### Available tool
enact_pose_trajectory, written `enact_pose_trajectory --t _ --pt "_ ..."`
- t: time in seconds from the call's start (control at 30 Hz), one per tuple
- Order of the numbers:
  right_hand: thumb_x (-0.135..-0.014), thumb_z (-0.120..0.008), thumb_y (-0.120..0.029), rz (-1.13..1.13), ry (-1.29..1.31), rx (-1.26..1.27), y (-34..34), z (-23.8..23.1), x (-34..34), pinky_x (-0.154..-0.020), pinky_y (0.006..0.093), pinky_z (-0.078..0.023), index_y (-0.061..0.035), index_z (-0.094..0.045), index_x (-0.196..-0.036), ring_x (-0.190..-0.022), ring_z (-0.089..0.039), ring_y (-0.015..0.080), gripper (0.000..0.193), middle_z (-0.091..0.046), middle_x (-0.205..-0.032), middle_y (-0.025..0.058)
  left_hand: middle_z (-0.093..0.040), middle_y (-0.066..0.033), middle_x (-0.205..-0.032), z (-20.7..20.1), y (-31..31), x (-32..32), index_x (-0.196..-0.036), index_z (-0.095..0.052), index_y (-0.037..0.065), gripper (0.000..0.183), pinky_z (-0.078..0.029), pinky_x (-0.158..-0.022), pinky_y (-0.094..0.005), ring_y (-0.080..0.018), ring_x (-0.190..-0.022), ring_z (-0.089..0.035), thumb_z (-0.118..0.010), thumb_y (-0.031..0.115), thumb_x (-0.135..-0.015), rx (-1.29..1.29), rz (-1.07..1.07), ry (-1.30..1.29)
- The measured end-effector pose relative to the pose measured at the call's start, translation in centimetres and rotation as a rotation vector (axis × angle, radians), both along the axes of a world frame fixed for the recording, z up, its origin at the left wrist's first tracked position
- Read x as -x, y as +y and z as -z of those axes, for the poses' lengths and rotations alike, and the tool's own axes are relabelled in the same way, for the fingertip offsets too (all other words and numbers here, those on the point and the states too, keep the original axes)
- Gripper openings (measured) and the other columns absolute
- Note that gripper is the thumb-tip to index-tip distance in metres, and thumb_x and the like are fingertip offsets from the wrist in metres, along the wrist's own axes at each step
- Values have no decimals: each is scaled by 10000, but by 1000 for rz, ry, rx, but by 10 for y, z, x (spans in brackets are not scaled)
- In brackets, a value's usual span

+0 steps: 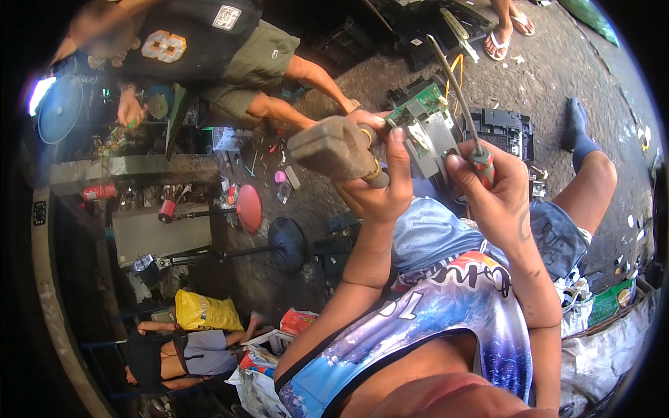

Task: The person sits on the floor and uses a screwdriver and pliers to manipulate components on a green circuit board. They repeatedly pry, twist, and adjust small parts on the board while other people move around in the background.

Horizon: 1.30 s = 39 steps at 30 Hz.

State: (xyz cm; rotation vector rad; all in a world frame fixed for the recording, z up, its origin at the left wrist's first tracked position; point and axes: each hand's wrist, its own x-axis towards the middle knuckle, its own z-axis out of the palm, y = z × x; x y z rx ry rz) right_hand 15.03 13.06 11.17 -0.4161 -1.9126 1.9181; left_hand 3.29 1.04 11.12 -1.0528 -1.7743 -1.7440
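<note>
My left hand (388, 195) is closed on a hammer with a worn, blocky head (331, 148), which points up and to the left. The same hand's thumb and fingers also pinch the left edge of a green circuit board with grey metal brackets (431, 132). In my right hand (498, 202) is a screwdriver (482, 167) with a red and black handle, its long shaft slanting up past the board. That hand's thumb lies near the board's lower right corner. Where the fingers behind the board sit is hidden.
Black plastic casings (500, 131) lie on the dirty ground ahead. A person in green shorts (261, 66) stands at the upper left, another person (198, 354) is at the lower left. Round stand bases (286, 244), a yellow sack (207, 311) and white sacks (606, 362) are around me.
</note>
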Motion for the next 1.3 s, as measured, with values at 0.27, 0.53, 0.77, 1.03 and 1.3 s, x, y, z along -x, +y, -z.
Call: enact_pose_trajectory --t 0.27,0.53,0.77,1.03,1.3 --pt "-965 -706 -249 -59 -76 -111 18 16 4 -593 237 -411 11 -700 -968 -668 -513 34 260 -603 -704 -30 -648 -68 -1010 -12 -3 -7 -1117 -572 -15 296 -525 -784 -268 -128 -865 -645 -723 71 -878 15 33 -216" --pt "-969 -697 -218 -121 -85 121 23 7 -2 -580 223 -395 7 -699 -950 -650 -497 25 226 -584 -700 -42 -664 -37 -889 -15 -9 1 -1149 -612 18 423 -512 -729 -255 -105 -776 -632 -804 180 -808 255 -41 -44" --pt "-959 -707 -181 -219 -28 320 30 -1 -10 -507 234 -374 2 -695 -922 -565 -484 33 187 -548 -623 -54 -665 -93 -963 -15 2 -2 -1138 -596 -23 356 -521 -778 -271 -157 -865 -659 -739 140 -856 113 83 -88" --pt "-951 -713 -145 -241 26 323 25 -8 -17 -549 233 -420 13 -699 -939 -618 -538 40 160 -600 -675 -24 -592 -163 -1085 -16 3 -7 -1201 -468 -34 365 -522 -931 -342 -213 -1010 -630 -602 -39 -862 -46 304 -88" --pt "-945 -724 -145 -222 90 256 23 -8 -16 -517 226 -396 14 -700 -900 -579 -498 23 167 -571 -639 -48 -597 -181 -1087 -26 -2 -12 -1195 -470 -37 365 -527 -934 -351 -224 -999 -639 -621 -50 -863 -91 321 -169"
